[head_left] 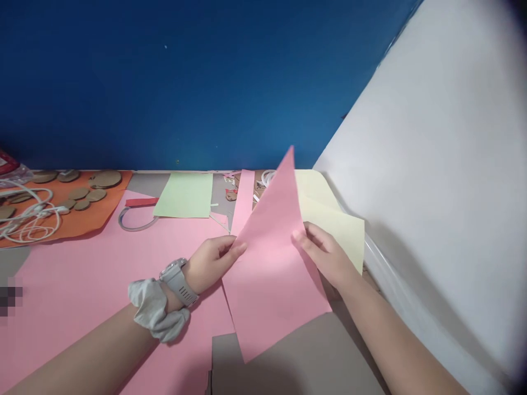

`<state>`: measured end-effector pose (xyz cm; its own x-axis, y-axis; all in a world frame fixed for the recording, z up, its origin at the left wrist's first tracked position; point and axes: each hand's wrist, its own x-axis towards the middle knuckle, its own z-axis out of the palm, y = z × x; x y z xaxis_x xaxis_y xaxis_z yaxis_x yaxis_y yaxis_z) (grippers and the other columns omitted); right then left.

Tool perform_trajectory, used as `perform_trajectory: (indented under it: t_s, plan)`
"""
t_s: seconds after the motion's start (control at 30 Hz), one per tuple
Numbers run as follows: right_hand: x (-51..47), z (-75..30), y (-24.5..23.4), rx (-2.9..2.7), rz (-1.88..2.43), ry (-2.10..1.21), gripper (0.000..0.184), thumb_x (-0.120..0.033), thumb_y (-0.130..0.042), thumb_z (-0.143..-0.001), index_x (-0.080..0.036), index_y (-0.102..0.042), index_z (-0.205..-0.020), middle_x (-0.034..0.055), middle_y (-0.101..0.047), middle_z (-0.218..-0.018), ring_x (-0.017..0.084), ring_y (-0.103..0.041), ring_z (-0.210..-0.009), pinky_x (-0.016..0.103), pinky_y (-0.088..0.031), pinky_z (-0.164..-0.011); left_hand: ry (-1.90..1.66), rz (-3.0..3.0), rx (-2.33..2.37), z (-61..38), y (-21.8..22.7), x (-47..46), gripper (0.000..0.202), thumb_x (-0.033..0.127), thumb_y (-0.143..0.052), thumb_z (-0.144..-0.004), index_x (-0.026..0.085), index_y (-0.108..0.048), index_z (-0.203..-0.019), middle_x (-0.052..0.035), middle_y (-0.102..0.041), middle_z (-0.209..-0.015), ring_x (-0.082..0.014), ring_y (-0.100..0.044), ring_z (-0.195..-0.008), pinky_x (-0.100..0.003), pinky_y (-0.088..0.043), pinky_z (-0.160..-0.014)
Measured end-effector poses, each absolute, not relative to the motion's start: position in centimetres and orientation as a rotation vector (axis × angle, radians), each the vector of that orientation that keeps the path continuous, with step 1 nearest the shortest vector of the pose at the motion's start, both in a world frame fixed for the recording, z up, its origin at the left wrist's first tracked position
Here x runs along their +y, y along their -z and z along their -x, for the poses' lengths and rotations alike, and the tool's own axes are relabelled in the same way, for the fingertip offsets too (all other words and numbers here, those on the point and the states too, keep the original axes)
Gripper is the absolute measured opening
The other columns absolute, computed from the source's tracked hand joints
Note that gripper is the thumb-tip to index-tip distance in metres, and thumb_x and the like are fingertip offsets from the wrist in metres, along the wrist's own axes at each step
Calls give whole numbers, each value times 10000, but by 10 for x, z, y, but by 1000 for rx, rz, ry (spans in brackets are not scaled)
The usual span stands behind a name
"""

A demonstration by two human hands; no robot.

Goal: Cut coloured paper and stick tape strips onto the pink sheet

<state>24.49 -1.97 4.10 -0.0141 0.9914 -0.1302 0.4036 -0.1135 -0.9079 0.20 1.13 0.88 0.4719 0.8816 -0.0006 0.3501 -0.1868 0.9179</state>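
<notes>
A pink sheet of paper (275, 285) is held up between both hands, its pointed top corner standing tall and its lower edge over the grey table. My left hand (214, 260) pinches its left edge, thumb in front; a watch and a grey scrunchie are on that wrist. On the opposite edge, my right hand (323, 249) grips the same sheet with the thumb on the front and fingers behind. Beneath and to the left lies a larger pink sheet (102, 285). Behind the held paper are a narrow pink strip (244, 197) and pale yellow paper (341, 219).
A light green sheet (185, 195) lies near the blue wall, beside a red strip (141, 202). At far left, an orange sheet (94, 211) bears several brown cut-out rounds and a white cable (45, 219). A white wall (453, 137) rises on the right.
</notes>
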Motion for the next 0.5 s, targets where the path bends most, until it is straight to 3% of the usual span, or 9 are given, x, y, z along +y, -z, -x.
perform_trajectory:
  t_s: [0.07,0.17,0.23,0.33,0.5]
  plan:
    - [-20,-246,-40,-1461,1554,-1273,269,-489,-539,-859,-223,-574,-881,6,-600,-808,183,-574,-747,272,-438,-629,-713,-1709,1031,-2,-9,12,369,436,-479,-864,186,-412,-601,57,-290,-576,-93,-282,-536,-227,-235,-492]
    - [-19,-247,-36,-1379,1520,-1281,267,-479,-561,-849,-227,-595,-931,19,-647,-860,199,-611,-785,297,-477,-675,-759,-1561,976,-1,-9,12,272,435,-516,-847,173,-582,-810,22,-487,-670,-112,-431,-603,-220,-346,-537]
    - [-18,-248,-33,-1307,1489,-1200,271,-470,-550,-860,-247,-589,-1009,25,-662,-948,206,-619,-845,314,-491,-726,-794,-1491,970,-1,-9,12,267,431,-550,-830,168,-594,-832,13,-537,-685,-114,-470,-601,-216,-374,-528]
    - [-19,-250,-33,-1379,1439,-1252,251,-456,-573,-850,-237,-608,-969,32,-672,-960,214,-619,-881,316,-494,-740,-851,-1417,983,-1,-9,12,259,424,-552,-834,170,-581,-793,14,-565,-652,-114,-506,-568,-211,-399,-501]
    - [-24,-249,-36,-1511,1459,-1369,297,-459,-536,-872,-233,-627,-1043,45,-673,-1073,237,-620,-969,360,-487,-835,-897,-1391,928,0,-13,11,318,379,-634,-786,185,-600,-1034,-51,-665,-952,-190,-627,-860,-259,-504,-711]
